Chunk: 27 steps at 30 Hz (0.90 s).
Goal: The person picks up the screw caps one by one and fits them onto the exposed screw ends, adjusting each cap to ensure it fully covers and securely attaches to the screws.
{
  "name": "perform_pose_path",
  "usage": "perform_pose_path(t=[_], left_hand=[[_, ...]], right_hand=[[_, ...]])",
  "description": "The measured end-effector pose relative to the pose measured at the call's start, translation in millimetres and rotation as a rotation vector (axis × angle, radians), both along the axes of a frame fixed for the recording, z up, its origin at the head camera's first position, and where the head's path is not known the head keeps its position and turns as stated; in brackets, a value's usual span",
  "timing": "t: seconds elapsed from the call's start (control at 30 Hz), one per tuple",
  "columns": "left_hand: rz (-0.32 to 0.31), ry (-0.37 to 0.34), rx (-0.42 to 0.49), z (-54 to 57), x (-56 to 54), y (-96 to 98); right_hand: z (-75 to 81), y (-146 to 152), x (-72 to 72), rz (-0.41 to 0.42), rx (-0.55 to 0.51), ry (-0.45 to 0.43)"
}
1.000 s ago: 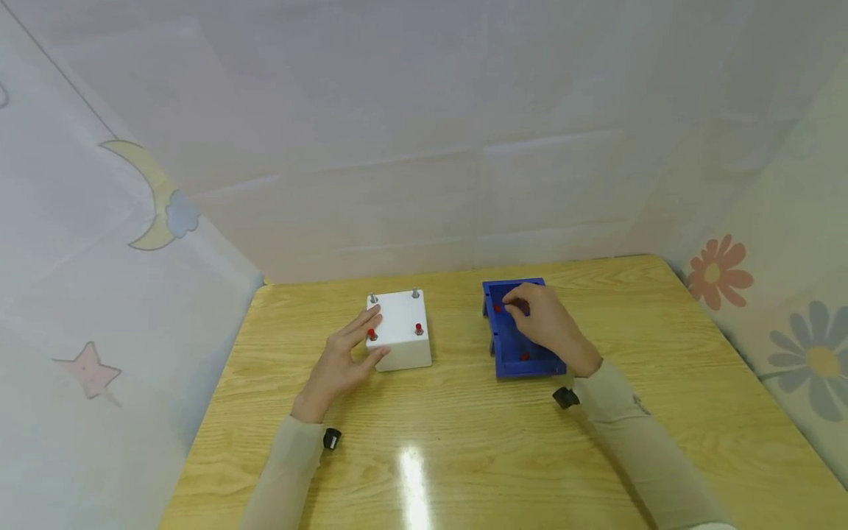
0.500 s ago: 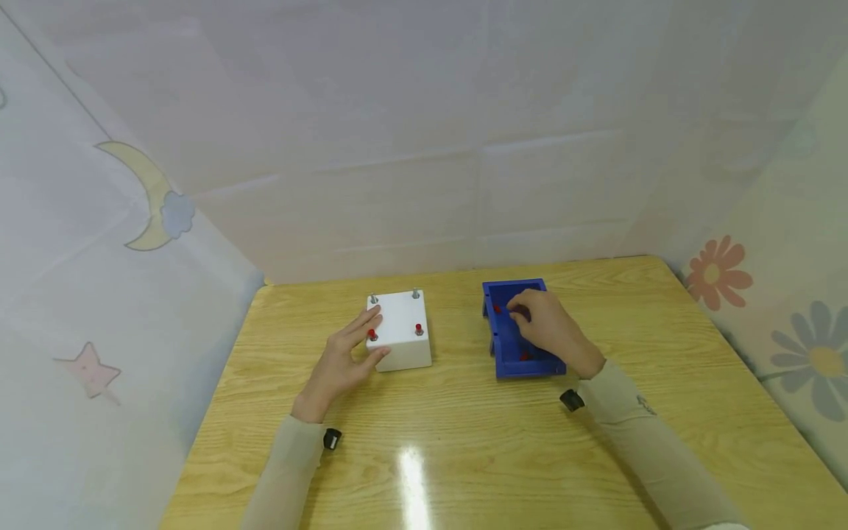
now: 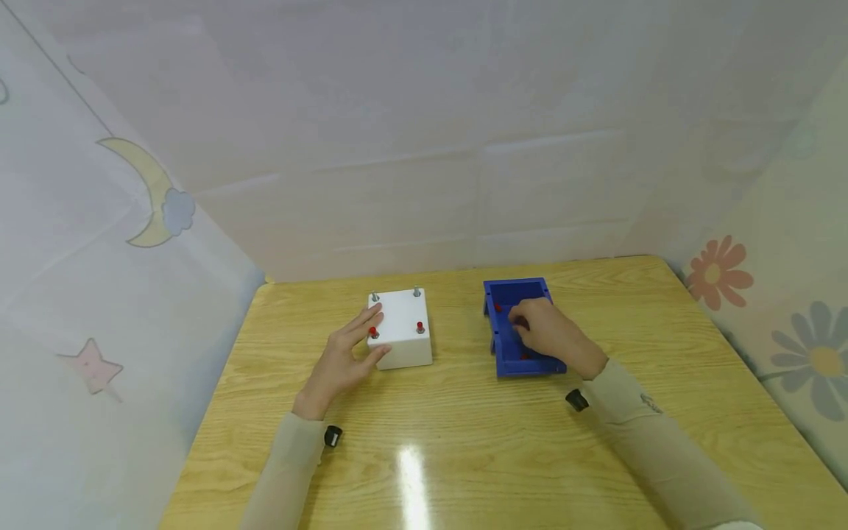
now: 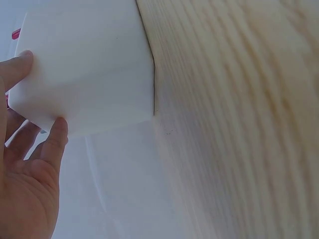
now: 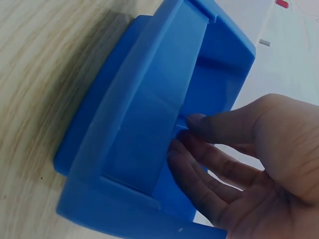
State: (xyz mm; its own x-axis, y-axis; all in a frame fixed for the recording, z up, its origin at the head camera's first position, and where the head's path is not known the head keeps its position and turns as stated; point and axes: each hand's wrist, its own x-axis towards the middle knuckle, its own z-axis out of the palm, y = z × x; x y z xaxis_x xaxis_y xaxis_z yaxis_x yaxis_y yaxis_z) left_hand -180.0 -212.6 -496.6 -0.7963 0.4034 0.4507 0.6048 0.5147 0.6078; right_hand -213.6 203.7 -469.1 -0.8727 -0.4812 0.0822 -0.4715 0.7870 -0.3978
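Observation:
A white box (image 3: 403,318) stands on the table with a short post near each top corner. The two front posts wear red caps (image 3: 420,326); the two back posts (image 3: 417,291) are bare metal. My left hand (image 3: 339,361) rests on the box's left side, its fairly straight fingers at the top edge and its thumb against the front face. Inside the blue tray (image 3: 530,370) my right hand (image 3: 548,329) has its fingers curled, thumb tip (image 5: 195,121) close to the fingertips; I cannot tell whether anything is between them. A red piece (image 3: 498,308) lies by the tray's left wall, another (image 3: 525,357) near its front.
The wooden table (image 3: 450,434) carries both box and tray, with a strip of bare wood between them. A pale cloth wall (image 3: 424,184) rises behind the table's far edge, and printed cloth borders both sides. A small black device (image 3: 333,436) sits at each wrist.
My right hand has shifted slightly right and toward me inside the tray, its fingertips drawing closer together. My left hand and the white box have stayed in place.

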Motion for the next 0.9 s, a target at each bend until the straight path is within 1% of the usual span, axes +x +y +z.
perform_pose_path(t=[0.17,0.4,0.57,0.73,0.9], left_hand=[[0.007,-0.013,-0.007,-0.5,-0.5,-0.8],[0.000,-0.013,-0.003,-1.3,-0.6,-1.2],[0.002,-0.003,-0.011,0.2,0.4,-0.9],[0.000,0.009,-0.014,0.0,0.3,-0.5],[0.005,-0.011,-0.021,-1.6,-0.5,-0.6]], right_hand=[[2.3,0.6,1.2,0.044,0.034,-0.062],[9.2,-1.0,3.1,0.054,0.074,-0.179],[12.0,-4.0,4.1,0.060,0.114,-0.213],[12.7,-8.3,4.0,0.048,0.172,-0.266],[11.5,-12.8,3.5,0.005,0.220,-0.340]])
